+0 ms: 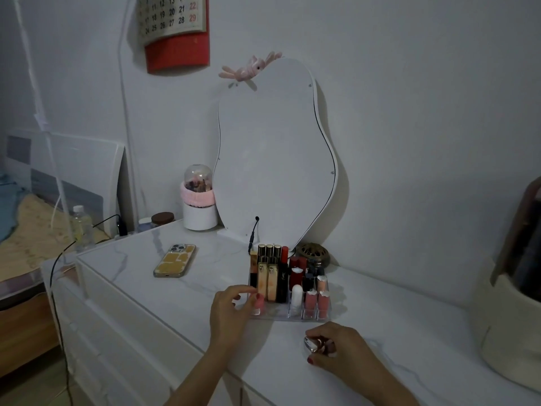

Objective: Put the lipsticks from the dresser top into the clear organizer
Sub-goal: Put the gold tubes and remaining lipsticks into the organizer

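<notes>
Big picture first: the white marbled dresser top [175,276] carries the whole scene, with the wavy mirror [275,153] propped against the wall well beyond both hands. Just past the left hand's fingertips sits the clear organizer [288,316], already crowded with gold, black and red tubes in its back rows and pink ones at the front right. Off to the far side of the left hand, well apart, lies a phone [174,260] face down.

Now the hands. The left hand [231,306] pinches a pink lipstick [259,306] and holds it at the organizer's front-left corner; whether it is seated in a slot yet is hard to tell. The right hand [336,347], nearer the camera and just short of the organizer's front edge, curls around a silver-capped lipstick [311,344] low over the dresser.

My read: this is the placing step, late in the job, with both hands loaded. Next, the left should settle its tube upright and let go; then the right needs a free compartment, likely front middle.
</notes>
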